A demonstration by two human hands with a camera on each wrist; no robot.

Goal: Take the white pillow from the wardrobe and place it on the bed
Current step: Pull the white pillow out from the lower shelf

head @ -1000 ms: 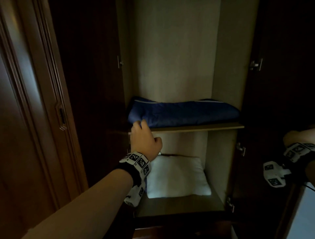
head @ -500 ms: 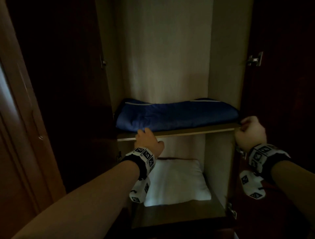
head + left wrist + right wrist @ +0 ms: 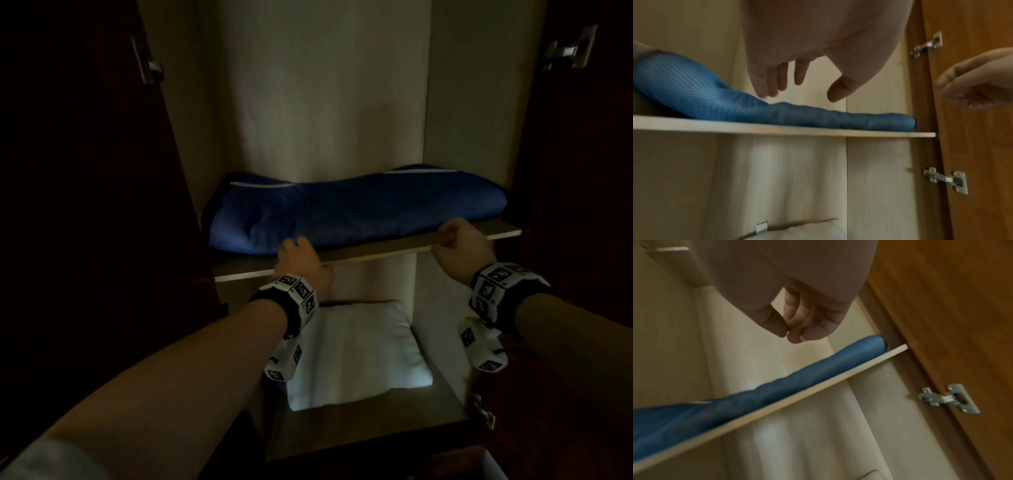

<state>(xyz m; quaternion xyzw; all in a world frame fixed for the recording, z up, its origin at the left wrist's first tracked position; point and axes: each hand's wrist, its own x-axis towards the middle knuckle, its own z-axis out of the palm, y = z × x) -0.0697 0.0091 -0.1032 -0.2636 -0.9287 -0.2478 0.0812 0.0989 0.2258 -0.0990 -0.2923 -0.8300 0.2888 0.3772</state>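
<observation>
The white pillow [image 3: 356,353] lies flat on the wardrobe's lower shelf [image 3: 370,431], directly below both hands, which are up at the upper shelf [image 3: 376,251] by the blue bedding [image 3: 359,209]. The left hand [image 3: 301,260], fingers spread and holding nothing, hangs nearer above the pillow (its left edge sits under that wrist). The right hand [image 3: 459,248], fingers curled on nothing, is off to the pillow's right, so the reach is downward.

The head view looks forward and down into the open wardrobe [image 3: 325,102] from close by, taking in both forearms. The left wrist view sits low, just before the shelf [image 3: 777,129], facing along its edge and slightly upward. The right wrist view is tilted, so the same shelf runs slantwise. All three share the shelf and the blue bedding [image 3: 359,209] on it.
</observation>
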